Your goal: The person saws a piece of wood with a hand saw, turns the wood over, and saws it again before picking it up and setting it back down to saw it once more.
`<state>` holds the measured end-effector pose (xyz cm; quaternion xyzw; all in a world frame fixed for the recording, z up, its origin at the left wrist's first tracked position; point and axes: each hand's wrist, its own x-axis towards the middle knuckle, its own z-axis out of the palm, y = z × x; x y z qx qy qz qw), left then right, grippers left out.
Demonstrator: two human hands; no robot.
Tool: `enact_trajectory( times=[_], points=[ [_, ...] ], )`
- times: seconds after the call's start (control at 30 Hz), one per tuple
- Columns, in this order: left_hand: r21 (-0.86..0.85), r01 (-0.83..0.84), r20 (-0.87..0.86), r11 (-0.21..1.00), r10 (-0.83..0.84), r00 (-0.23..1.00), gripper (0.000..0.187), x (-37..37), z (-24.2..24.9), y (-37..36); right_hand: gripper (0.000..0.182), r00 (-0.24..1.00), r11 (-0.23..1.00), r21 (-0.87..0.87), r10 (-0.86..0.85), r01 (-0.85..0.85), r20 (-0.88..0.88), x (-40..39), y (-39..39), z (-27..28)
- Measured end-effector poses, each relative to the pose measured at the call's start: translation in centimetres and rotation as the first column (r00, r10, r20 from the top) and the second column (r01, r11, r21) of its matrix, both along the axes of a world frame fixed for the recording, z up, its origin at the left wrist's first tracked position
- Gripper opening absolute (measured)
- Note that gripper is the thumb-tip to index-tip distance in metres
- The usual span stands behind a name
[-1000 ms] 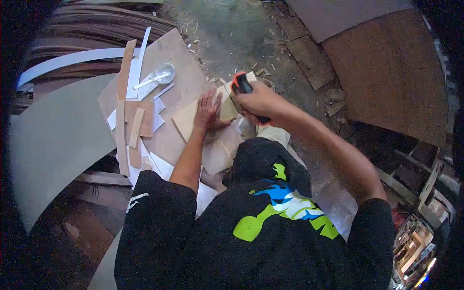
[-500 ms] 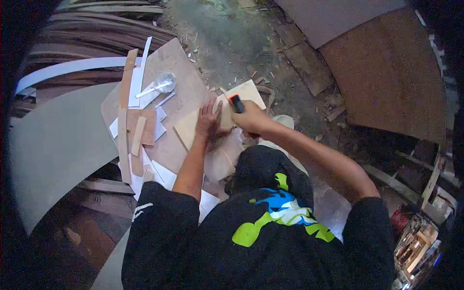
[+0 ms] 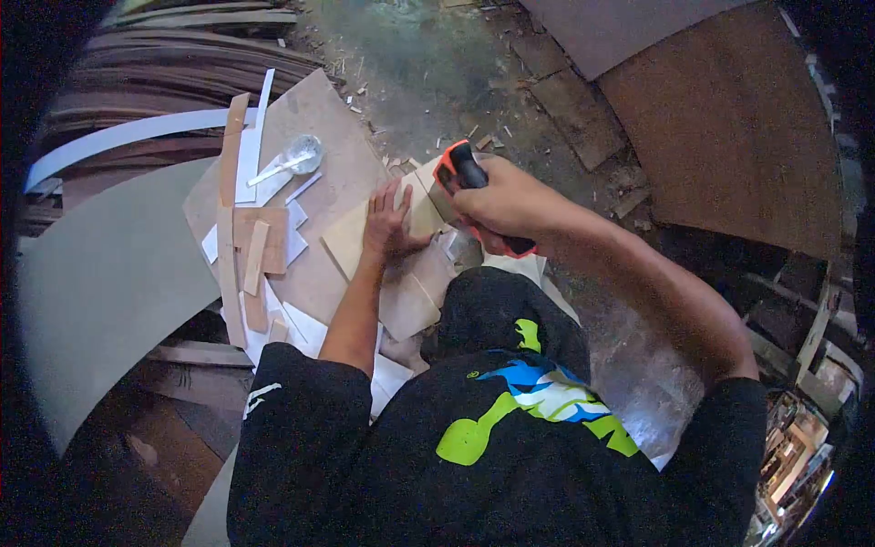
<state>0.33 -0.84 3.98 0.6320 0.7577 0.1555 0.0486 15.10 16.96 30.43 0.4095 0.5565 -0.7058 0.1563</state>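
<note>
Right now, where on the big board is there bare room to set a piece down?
Free: the board's far end, beyond the round clear dish. Crowded: its left side with wood strips and white offcuts; left hand and right hand fill the near corner.

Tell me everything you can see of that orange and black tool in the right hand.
The orange and black tool has a black body edged in bright orange, looking like plastic. The right hand is wrapped round it, hiding most of it; one end shows above the knuckles and a bit of orange below the palm. It is held tilted over the light wooden piece, which the left hand presses flat. Any blade and its contact with the wood are hidden.
</note>
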Motion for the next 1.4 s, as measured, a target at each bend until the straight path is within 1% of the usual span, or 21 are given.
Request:
enact_trajectory(
  times=[0.03,0.07,0.17,0.2,0.27,0.33,0.37,0.47,0.5,0.53,0.6,0.63,0.73,0.77,0.87,0.97,1.1,1.13,1.17,1.27,1.4],
  points=[
    [-0.006,-0.003,0.001,1.000,0.003,1.000,0.109,0.1,0.0,-0.1,0.012,1.000,1.000,-0.009,-0.023,0.022,-0.021,-0.4,-0.3,-0.2],
    [-0.012,-0.004,-0.006,1.000,0.004,1.000,0.109,0.1,0.0,-0.2,0.012,1.000,0.998,0.058,0.011,-0.011,-0.001,-0.7,-1.0,-2.7],
    [0.000,0.023,-0.046,1.000,-0.023,0.999,0.109,-0.4,-1.3,0.6,0.014,0.999,0.955,0.297,0.007,0.007,-0.047,-2.8,-4.0,-13.2],
    [0.003,0.032,-0.065,0.999,-0.032,0.997,0.109,-0.8,-2.2,0.3,0.014,0.997,0.973,0.230,0.018,-0.002,-0.070,-2.8,-4.3,-12.4],
    [-0.005,0.066,-0.106,0.998,-0.066,0.992,0.109,-1.1,-2.8,-0.7,0.013,0.998,0.963,0.269,-0.014,0.031,-0.066,-1.5,-4.4,-11.5],
    [0.007,0.050,-0.158,0.999,-0.048,0.986,0.109,-0.9,-2.8,-0.5,0.012,0.996,0.991,0.119,-0.044,0.053,-0.081,-1.0,-2.8,-6.0],
    [0.005,0.036,-0.108,0.999,-0.036,0.994,0.109,-0.5,-2.7,-1.0,0.011,0.994,0.997,0.035,-0.069,0.072,-0.083,-0.6,-2.6,-4.3],
    [0.015,0.017,-0.012,1.000,-0.017,1.000,0.109,-0.7,-1.1,0.1,0.010,0.999,0.990,0.140,-0.003,0.010,-0.046,0.1,-2.7,-7.0],
    [-0.002,0.010,0.010,1.000,-0.010,1.000,0.108,-0.4,-0.4,0.1,0.010,0.999,0.997,0.066,-0.031,0.029,0.031,-0.4,-2.4,-7.1],
    [-0.022,0.001,0.032,1.000,-0.001,0.999,0.107,-0.1,0.0,-0.2,0.010,0.999,0.998,0.060,-0.031,0.032,-0.014,-0.7,-2.6,-7.2],
    [-0.019,0.016,-0.047,1.000,-0.017,0.999,0.107,-0.6,-1.2,-0.5,0.011,0.993,0.997,0.050,-0.055,0.061,-0.105,-0.9,-2.8,-7.3],
    [-0.013,0.025,-0.084,1.000,-0.026,0.996,0.107,-0.6,-1.3,-0.2,0.013,0.995,0.998,0.033,-0.051,0.054,-0.089,-0.7,-2.8,-4.7],
    [-0.022,0.001,0.026,1.000,0.000,1.000,0.108,-0.1,0.1,-0.2,0.014,1.000,0.998,0.054,0.023,-0.022,-0.017,1.1,-1.7,-0.1],
    [-0.028,0.003,0.028,1.000,-0.002,1.000,0.108,-0.1,0.4,-0.1,0.014,0.999,0.986,0.158,0.048,-0.045,-0.015,1.4,-1.8,-0.5],
    [-0.002,0.024,-0.011,1.000,-0.024,1.000,0.108,-0.2,-0.3,-0.1,0.016,1.000,0.992,0.126,-0.010,0.013,-0.017,0.2,-3.5,-7.6],
    [-0.029,0.051,-0.074,0.998,-0.053,0.996,0.109,-0.8,-1.1,-0.5,0.020,0.998,0.973,0.230,-0.006,0.020,-0.061,-2.9,-4.8,-15.6],
    [-0.009,0.024,-0.051,1.000,-0.024,0.998,0.114,-0.7,-2.3,-0.7,0.020,0.996,0.991,0.126,-0.039,0.049,-0.081,-0.6,-3.0,-7.3],
    [-0.025,0.024,-0.019,0.999,-0.024,1.000,0.114,-0.4,-1.5,-0.9,0.017,1.000,0.998,0.060,0.004,-0.003,-0.014,-0.8,-2.1,-5.3],
    [-0.026,0.028,0.002,0.999,-0.028,1.000,0.114,-0.6,-0.8,-0.4,0.015,1.000,0.997,0.067,-0.022,0.023,-0.021,-0.9,-2.1,-5.5],
    [-0.033,0.017,-0.104,0.999,-0.020,0.994,0.115,-0.5,-1.7,-0.3,0.014,0.999,0.999,0.046,-0.025,0.026,-0.020,-1.6,-1.1,-8.3],
    [-0.022,0.029,-0.022,0.999,-0.030,0.999,0.112,-0.6,-0.4,0.3,0.014,1.000,0.999,0.051,0.016,-0.016,-0.004,-2.6,-1.1,-4.6]
  ],
)
